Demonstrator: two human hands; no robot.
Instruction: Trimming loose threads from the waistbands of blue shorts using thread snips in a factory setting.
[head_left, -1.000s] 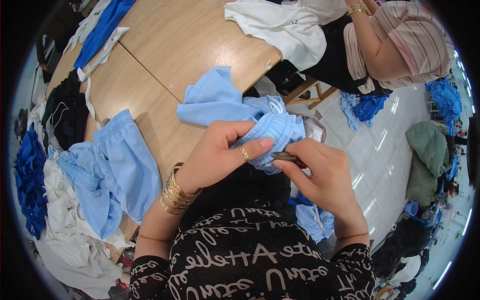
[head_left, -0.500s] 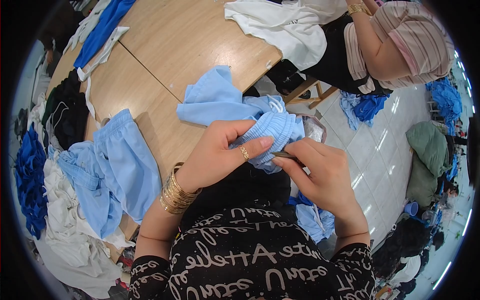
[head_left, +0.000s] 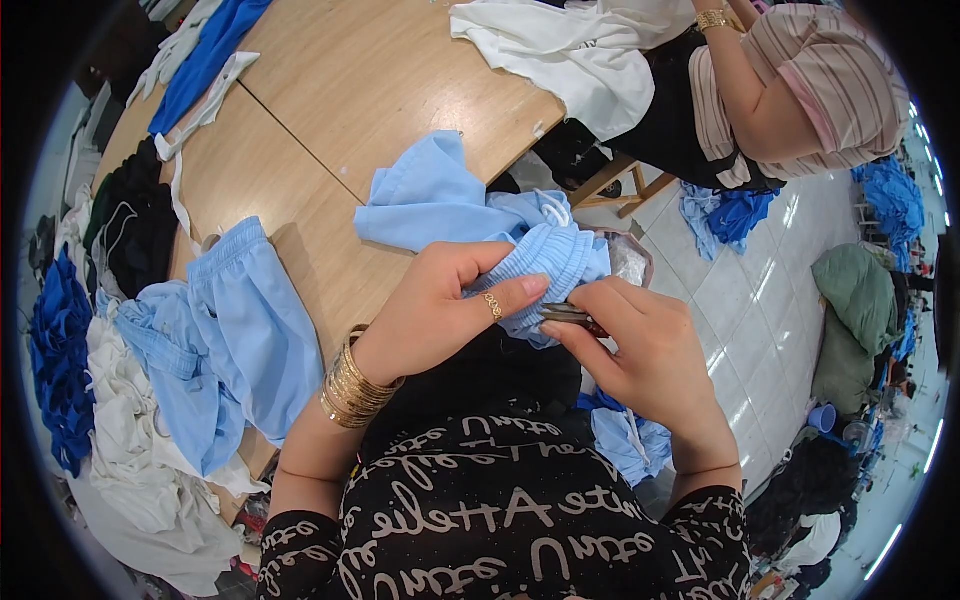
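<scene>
My left hand (head_left: 455, 300) grips the gathered elastic waistband of light blue shorts (head_left: 425, 200), its thumb pressed on the ribbed fabric. A white drawstring (head_left: 556, 210) loops out at the far side of the band. In my right hand (head_left: 640, 340) is a pair of small metal thread snips (head_left: 572, 318), pinched between thumb and fingers. Their tips lie against the waistband's right edge, partly covered by my fingers. Part of the shorts rests on the table's near edge; the rest is bunched in my hands above my lap.
Light blue shorts (head_left: 235, 320) lie on the wooden table (head_left: 330, 90) to the left, beside white and dark blue cloth heaps. A co-worker (head_left: 770, 90) sits at the far right with a white garment (head_left: 570, 60). Garment piles and a green sack (head_left: 850, 320) stand on the tiled floor (head_left: 750, 300).
My right hand has turned slightly, so more of the snips shows. The left hand and the waistband have hardly shifted.
</scene>
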